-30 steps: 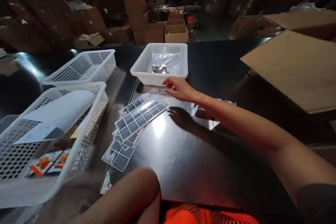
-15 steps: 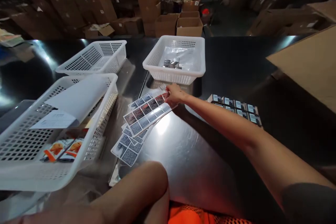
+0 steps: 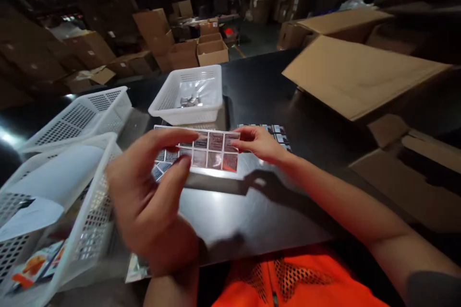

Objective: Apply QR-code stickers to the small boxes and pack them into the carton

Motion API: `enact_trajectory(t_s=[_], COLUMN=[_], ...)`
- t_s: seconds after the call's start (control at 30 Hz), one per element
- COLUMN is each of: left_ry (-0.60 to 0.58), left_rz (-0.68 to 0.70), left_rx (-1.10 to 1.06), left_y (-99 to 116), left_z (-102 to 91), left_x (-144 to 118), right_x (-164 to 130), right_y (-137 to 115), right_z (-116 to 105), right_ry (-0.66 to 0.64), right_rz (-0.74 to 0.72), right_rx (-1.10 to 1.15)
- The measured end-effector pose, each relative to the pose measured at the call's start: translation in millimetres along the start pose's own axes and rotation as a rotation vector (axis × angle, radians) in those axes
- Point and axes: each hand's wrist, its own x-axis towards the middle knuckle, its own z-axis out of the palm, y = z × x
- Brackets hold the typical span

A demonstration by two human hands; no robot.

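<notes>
My right hand (image 3: pixel 261 144) pinches the right end of a label sheet (image 3: pixel 215 159), a strip with two rows of dark printed squares. The sheet is raised over the metal table (image 3: pixel 216 216) and casts a shadow on it. My left hand (image 3: pixel 151 187) is in front of the sheet's left part, thumb and forefinger apart; whether it touches the sheet I cannot tell. More label sheets (image 3: pixel 160 169) lie behind the left fingers, mostly hidden. Beyond the right hand stand small boxes with barcode labels (image 3: pixel 279 129), partly covered by it.
A white basket (image 3: pixel 194 117) with a clear bag and small shiny pieces stands ahead. Two more white baskets are at left; the nearer basket (image 3: pixel 97 206) holds papers and printed packets. A large open carton (image 3: pixel 360 74) stands at right. Cardboard boxes (image 3: pixel 212 53) are stacked behind.
My right hand has lifted the label sheet off the others and brought it nearer. My left hand has come up from the lower left to the sheet. The view has turned right.
</notes>
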Motion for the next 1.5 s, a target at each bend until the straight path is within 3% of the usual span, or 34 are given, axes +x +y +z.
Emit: enact_trajectory(t_s=[0.07,0.17,0.23,0.33,0.6,0.9,0.97,1.07,1.13,1.2,1.27,1.37,1.5], left_ry=[-0.211,-0.389,-0.471,-0.507,-0.542,-0.617,-0.639,-0.693,-0.707,-0.688,-0.648,-0.620,-0.603], left_rz=[0.005,0.023,-0.055,-0.194,-0.278,-0.276,-0.282,-0.291,-0.289,-0.278,-0.271,-0.295,-0.340], left_rx=[0.052,0.252,0.395,0.527,0.569,0.518,0.583,0.652,0.629,0.556,0.450,0.223,-0.040], left_y=[-6.4,-20.1,-28.4,-37.3,-53.5,-53.8,-54.0,-57.0,-61.0,-64.8,-66.6,-64.0,-57.2], left_z=[48.4,113.1,142.7,165.7,174.5,173.6,173.4,174.4,175.2,175.2,173.9,169.2,161.8], left_x=[14.9,13.2,-0.6,-25.5,-64.0,-81.1,-80.6,-79.0,-78.7,-79.2,-80.0,-79.5,-75.0], right_x=[-28.4,-57.2,-66.9,-71.1,-77.6,-97.2,-103.5,-110.2,-108.5,-101.3,-92.0,-83.3,-86.4], right_y=[7.0,21.9,31.9,44.7,63.7,72.6,71.8,66.2,61.4,58.8,60.1,66.8,70.3], right_z=[-12.1,-22.8,-26.8,-30.7,-32.4,-27.5,-27.0,-34.9,-46.5,-59.8,-70.4,-76.9,-73.6], right_ry=[0.033,0.079,0.089,0.080,0.052,0.080,0.061,0.002,0.057,0.202,0.292,0.216,0.224], right_rz=[0.012,0.032,0.044,0.058,-0.017,0.019,-0.112,-0.480,-0.635,-0.605,-0.439,-0.265,-0.279], right_rx=[0.056,0.088,0.079,0.036,-0.157,-0.273,-0.395,-0.588,-0.671,-0.814,-1.015,-1.198,-1.111])
